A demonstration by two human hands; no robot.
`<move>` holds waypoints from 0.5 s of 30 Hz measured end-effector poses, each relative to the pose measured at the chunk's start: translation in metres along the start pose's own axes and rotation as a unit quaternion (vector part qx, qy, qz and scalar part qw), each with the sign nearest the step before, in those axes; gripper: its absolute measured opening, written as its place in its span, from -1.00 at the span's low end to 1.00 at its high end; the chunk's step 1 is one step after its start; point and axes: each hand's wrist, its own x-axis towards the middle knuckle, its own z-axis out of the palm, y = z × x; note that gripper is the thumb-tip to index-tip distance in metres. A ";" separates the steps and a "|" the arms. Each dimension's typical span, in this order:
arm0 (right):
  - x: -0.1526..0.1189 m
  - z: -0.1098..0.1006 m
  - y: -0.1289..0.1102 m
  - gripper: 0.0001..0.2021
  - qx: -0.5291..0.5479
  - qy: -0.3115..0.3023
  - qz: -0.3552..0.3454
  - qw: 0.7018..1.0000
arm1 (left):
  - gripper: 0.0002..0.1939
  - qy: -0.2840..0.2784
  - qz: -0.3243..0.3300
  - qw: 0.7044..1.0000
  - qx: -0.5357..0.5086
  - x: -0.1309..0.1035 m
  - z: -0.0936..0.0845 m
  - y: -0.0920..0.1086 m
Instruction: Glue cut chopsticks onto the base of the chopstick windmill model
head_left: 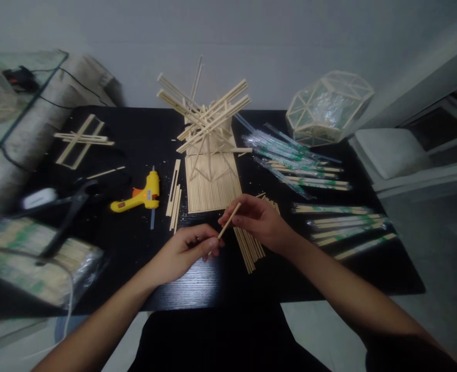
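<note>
A short wooden stick (229,221), like a cut chopstick, slants between my two hands above the table's front half. Its lower end is pinched in my left hand (192,250); the fingers of my right hand (257,219) close on its upper part. Beyond them stands a model built of wooden sticks, with a flat slatted base (213,186) and crossed blades (208,119) on top. Under and beside my right hand lies a row of loose sticks (248,250), partly hidden by it. Several shorter sticks (175,199) lie left of the base.
A yellow glue gun (141,195) lies left of the model, near a crossed stick frame (83,140). Wrapped chopsticks (309,175) spread over the right side. A faceted stick-framed ball (329,108) stands at the back right. A packed bundle (38,258) and cable occupy the front left.
</note>
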 end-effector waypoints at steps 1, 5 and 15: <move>0.000 0.000 0.000 -0.79 0.001 0.004 0.005 1.000 | -0.71 0.005 -0.005 1.000 -0.014 0.001 0.000 -0.002; 0.002 0.003 0.003 -0.72 -0.010 0.039 0.021 0.999 | -0.69 0.041 -0.006 0.999 -0.026 0.002 0.001 -0.007; 0.001 0.007 0.006 -0.71 -0.060 0.157 -0.034 0.985 | -0.69 0.060 -0.012 0.998 -0.001 0.004 0.008 -0.010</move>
